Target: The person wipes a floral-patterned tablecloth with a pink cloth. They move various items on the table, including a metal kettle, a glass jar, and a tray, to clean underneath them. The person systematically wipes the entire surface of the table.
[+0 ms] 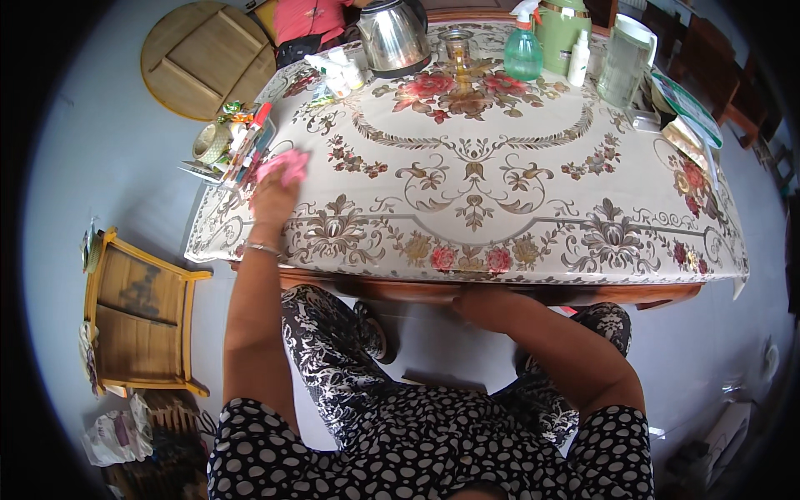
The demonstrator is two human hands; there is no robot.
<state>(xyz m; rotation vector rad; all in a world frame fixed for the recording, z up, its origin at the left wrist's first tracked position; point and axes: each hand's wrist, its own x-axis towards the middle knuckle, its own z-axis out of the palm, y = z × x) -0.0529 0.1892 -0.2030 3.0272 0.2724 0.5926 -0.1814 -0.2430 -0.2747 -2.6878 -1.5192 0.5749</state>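
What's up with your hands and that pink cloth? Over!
Left hand: holding pink cloth on flowered tablecloth. Right hand: by near table edge, grip unclear. Nearest clutter: packed caddy, just left of cloth.

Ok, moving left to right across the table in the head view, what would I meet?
Tape roll, pink cloth under the left hand, metal kettle, glass cup, green spray bottle, clear pitcher, hand fan.
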